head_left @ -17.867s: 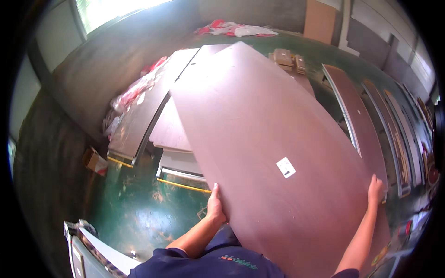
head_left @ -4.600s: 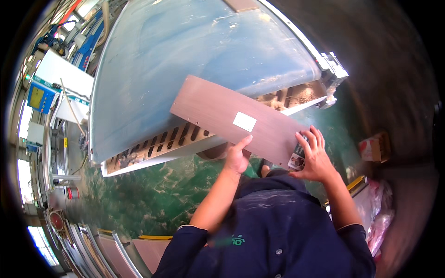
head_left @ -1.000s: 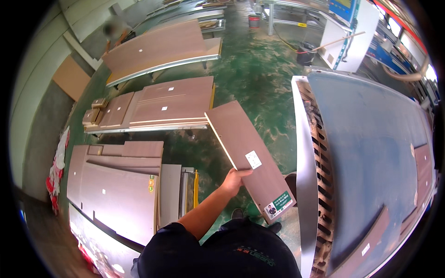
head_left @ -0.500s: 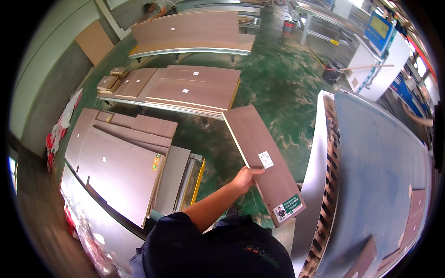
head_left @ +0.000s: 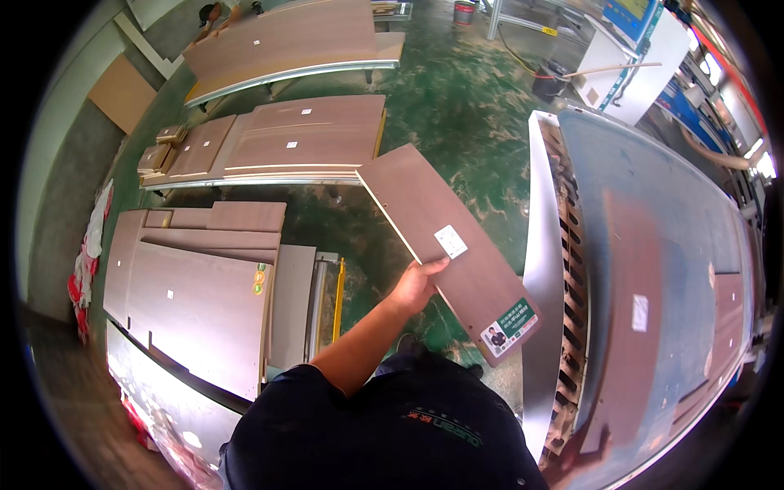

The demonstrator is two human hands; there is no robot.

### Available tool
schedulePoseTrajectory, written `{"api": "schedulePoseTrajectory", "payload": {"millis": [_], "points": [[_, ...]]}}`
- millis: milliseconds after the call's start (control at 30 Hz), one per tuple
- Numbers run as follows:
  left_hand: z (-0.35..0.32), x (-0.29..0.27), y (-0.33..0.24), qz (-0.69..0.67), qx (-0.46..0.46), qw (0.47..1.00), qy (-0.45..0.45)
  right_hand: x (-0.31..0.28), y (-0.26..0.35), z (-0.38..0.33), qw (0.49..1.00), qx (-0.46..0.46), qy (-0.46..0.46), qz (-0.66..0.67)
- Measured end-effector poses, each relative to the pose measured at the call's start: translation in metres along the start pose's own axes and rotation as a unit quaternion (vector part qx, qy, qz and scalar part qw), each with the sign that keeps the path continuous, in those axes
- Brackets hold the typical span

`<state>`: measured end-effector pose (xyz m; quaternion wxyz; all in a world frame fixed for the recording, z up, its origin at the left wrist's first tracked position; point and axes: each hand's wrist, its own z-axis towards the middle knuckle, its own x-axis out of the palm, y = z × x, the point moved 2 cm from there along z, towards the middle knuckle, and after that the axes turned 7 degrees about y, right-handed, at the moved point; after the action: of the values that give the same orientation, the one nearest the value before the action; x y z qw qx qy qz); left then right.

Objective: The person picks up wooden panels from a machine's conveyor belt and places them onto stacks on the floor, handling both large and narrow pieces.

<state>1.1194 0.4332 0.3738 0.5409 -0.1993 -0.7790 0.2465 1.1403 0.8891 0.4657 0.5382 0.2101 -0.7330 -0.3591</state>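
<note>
My left hand (head_left: 415, 286) is closed on the long edge of a brown panel (head_left: 408, 196), thumb on its face and the other fingers hidden beneath. The panel slants over the floor in front of me, bearing a white label (head_left: 451, 242) and a green-and-white sticker (head_left: 510, 325). On my right, a second brown panel (head_left: 627, 367), smeared by motion, extends over the blue-grey machine table (head_left: 678, 188). My right hand (head_left: 565, 469) shows as a reddish-brown blur at this panel's near end; it appears to grip it, though separate fingers cannot be made out.
Stacked brown panels lie on a near-left table (head_left: 196, 306) and a low rack (head_left: 253, 181). Farther back, a large board (head_left: 286, 41) lies by another person (head_left: 214, 18). A slotted strip (head_left: 572, 310) edges the machine table. A dark bucket (head_left: 549, 83) stands beyond.
The left-hand panel has shifted left and up in the view. On the right, the second panel, only a corner before, now reaches far across the machine table. The view has turned slightly right.
</note>
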Motion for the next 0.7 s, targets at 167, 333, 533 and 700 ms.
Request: {"api": "schedulePoseTrajectory", "payload": {"millis": [167,333,533,700], "points": [[-0.006,0.007,-0.002,-0.003,0.013,1.0,0.028,0.073,-0.062,0.015,0.97,0.165,0.175,0.041],[-0.011,-0.003,0.003,-0.003,0.025,0.999,0.041,0.146,-0.1,0.009,0.929,0.256,0.267,0.003],[-0.024,-0.028,0.012,0.019,0.012,1.0,0.02,0.174,-0.146,0.002,0.891,0.327,0.313,-0.026],[-0.042,-0.041,0.01,0.028,0.05,0.997,0.047,0.188,-0.162,-0.019,0.872,0.367,0.322,-0.037]]}}
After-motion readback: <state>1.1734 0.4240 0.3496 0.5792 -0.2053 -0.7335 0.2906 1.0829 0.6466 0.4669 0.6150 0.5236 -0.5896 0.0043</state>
